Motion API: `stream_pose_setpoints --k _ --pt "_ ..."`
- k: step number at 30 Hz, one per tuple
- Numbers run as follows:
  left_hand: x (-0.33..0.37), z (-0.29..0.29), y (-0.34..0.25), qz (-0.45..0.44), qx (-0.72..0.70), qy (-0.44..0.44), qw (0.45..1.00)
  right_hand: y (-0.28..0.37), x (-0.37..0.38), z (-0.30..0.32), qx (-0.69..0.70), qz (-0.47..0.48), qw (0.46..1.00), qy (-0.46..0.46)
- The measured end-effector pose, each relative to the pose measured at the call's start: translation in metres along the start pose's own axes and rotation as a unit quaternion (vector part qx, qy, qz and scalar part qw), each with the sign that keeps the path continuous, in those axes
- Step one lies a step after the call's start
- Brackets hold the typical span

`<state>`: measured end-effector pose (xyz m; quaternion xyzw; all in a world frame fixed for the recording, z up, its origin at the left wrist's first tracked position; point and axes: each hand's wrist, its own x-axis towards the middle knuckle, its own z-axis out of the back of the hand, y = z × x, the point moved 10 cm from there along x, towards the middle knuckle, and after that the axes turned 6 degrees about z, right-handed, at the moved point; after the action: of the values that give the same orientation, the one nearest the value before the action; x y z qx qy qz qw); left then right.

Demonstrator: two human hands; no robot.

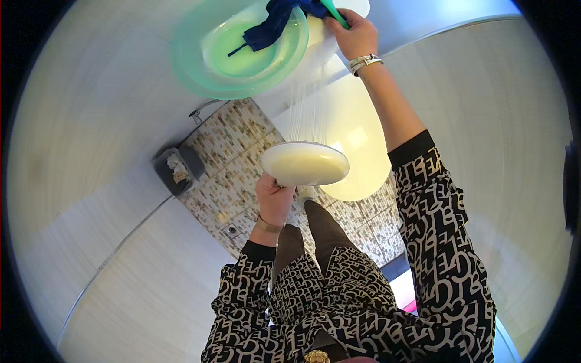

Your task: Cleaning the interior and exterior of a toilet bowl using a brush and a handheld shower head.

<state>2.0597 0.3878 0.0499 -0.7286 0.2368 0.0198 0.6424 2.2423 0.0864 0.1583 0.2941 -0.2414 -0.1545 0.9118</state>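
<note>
My left hand (pixel 275 199) is closed round the handle of a white shower head (pixel 305 164), whose broad round back faces up. Thin streams of water (pixel 308 112) run from it away from me. Far off at the top, my right hand (pixel 356 37) grips a bright green stick-like handle (pixel 335 13). A navy blue cloth (pixel 269 27) hangs by that handle, partly over a translucent green basin (pixel 241 85), with a thin strap dangling inside. The handle's far end and the cloth's full shape are cut off or hidden.
A pale yellow-lit oval surface (pixel 357 127) lies below the right forearm. A grey bin (pixel 175 169) with crumpled paper stands at left on the brown-white tiled floor (pixel 233 145). A metal wall fitting (pixel 196 114) sits near the basin. Pale walls (pixel 85 181) close in on both sides.
</note>
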Motion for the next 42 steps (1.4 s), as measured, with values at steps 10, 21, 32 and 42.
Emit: stream_pose_setpoints --k 10,21,32,42 --pt "0.001 0.019 0.004 0.013 0.059 -0.042 0.997 0.049 0.005 -0.006 0.130 -0.034 0.989 0.059" --pt "0.007 0.006 0.007 0.035 -0.005 -0.016 0.999 0.030 0.045 -0.016 -0.224 0.114 0.960 0.123" --pt "0.004 -0.006 -0.033 -0.033 0.047 -0.021 0.998 -0.009 -0.035 0.019 -0.175 0.053 0.959 0.217" --pt "0.003 -0.019 -0.032 -0.037 0.046 -0.016 0.998 -0.008 0.017 -0.016 -0.195 0.031 0.966 0.164"
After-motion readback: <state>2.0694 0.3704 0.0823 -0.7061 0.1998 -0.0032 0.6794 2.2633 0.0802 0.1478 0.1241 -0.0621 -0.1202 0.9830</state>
